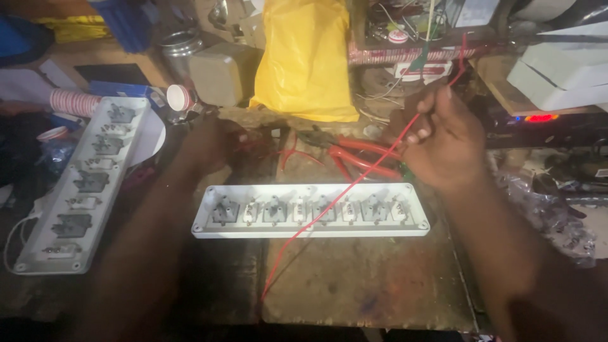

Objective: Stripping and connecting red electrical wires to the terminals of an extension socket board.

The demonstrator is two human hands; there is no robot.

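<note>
A white extension board (310, 212), its back open with sockets and switches showing, lies across the middle of the bench. A thin red wire (329, 202) runs diagonally over it, from the bench's front edge up to my right hand (440, 142), which pinches it above the board's right end. My left hand (212, 142) rests closed behind the board's left end, near loose red wire strands; what it holds is too dark to tell. Red-handled pliers (364, 158) lie just behind the board, between my hands.
A second open white extension board (82, 183) lies at the left. A yellow plastic bag (307, 57), a grey box (221, 73), paper cups (76, 101) and tangled wires crowd the back. Crumpled clear plastic (544, 209) sits at the right.
</note>
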